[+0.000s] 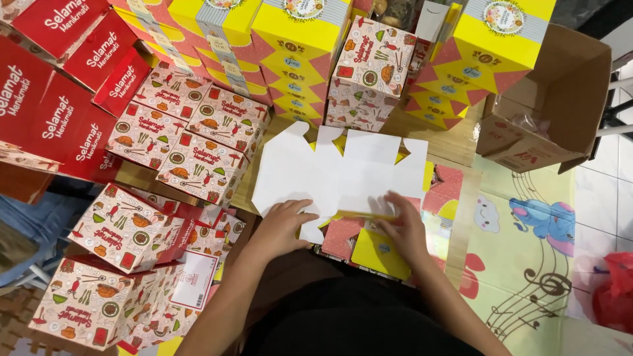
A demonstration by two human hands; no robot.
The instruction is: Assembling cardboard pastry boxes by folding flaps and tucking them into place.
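The flat white box blank lies just at 12 o'clock from both hands, long axis 9-to-3. The left hand presses flat on its near-left flap; the right hand pinches its near edge, blurred.

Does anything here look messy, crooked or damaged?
Nothing looks damaged or spilled. The patterned boxes on the left lie tumbled at mixed angles rather than stacked. Both hands, left hand and right hand, press on a flat white box blank, its plain side up.
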